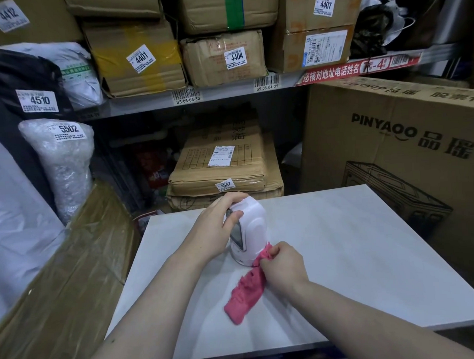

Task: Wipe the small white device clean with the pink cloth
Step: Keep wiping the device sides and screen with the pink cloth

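A small white device (252, 227) with a grey screen on its left face stands tilted on the white table (353, 242). My left hand (213, 228) grips its top, thumb across the screen edge. My right hand (283, 263) pinches the pink cloth (246, 294) and holds its upper end against the device's lower right side. The rest of the cloth trails down onto the table toward me.
Shelves behind the table hold labelled cardboard boxes (223, 56). A large printed carton (407, 152) stands at the right, touching the table's far corner. Wrapped parcels (63, 158) and a flat cardboard piece (62, 279) crowd the left side.
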Motion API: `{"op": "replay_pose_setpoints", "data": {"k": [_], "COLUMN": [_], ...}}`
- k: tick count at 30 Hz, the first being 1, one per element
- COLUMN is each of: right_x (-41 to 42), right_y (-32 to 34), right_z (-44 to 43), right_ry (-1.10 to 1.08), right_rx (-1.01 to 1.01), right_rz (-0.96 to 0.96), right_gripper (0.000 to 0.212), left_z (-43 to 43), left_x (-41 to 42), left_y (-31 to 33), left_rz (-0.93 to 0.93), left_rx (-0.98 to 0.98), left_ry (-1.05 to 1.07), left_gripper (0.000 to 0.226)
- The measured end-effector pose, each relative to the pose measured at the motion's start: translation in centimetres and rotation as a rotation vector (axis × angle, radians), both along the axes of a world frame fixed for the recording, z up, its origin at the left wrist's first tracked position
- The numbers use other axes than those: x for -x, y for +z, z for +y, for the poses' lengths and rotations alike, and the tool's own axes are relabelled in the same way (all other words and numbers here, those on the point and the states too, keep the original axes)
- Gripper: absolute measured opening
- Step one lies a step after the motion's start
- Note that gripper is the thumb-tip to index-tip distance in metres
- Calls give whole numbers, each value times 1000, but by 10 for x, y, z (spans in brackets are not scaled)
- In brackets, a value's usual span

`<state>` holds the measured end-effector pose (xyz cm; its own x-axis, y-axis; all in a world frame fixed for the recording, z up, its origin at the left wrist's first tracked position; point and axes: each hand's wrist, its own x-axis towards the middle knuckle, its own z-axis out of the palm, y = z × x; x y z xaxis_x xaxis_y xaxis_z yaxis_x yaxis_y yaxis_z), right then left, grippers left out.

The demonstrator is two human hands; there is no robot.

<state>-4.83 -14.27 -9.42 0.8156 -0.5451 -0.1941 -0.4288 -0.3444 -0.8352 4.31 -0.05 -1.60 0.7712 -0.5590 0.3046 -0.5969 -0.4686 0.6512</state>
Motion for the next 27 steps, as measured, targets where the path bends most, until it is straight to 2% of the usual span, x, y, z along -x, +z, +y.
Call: {"op": "replay_pose_setpoints", "data": {"k": [4, 8, 13, 19, 27], "right_x": [1, 1, 0, 3, -4], "right_y": [0, 1, 5, 7, 1], "right_z": [6, 18, 30, 12, -12], "right_ry": [3, 45, 66, 23, -50], "right_rx": [-25, -84, -141, -73, -16], "right_rz": [-2, -45, -96, -44, -96], "right_gripper": [17, 38, 42, 23, 4], "left_z": [0, 0, -1, -2, -5], "left_x": [0, 1, 1, 3, 3], "left_y": [-1, -1, -1, 0, -2], "left_rz": [2, -5, -28, -66, -73], "left_rx": [3, 5, -9, -17, -10], "left_ry": [-3, -1, -2, 23, -16], "left_gripper": [32, 32, 30, 28, 33]}}
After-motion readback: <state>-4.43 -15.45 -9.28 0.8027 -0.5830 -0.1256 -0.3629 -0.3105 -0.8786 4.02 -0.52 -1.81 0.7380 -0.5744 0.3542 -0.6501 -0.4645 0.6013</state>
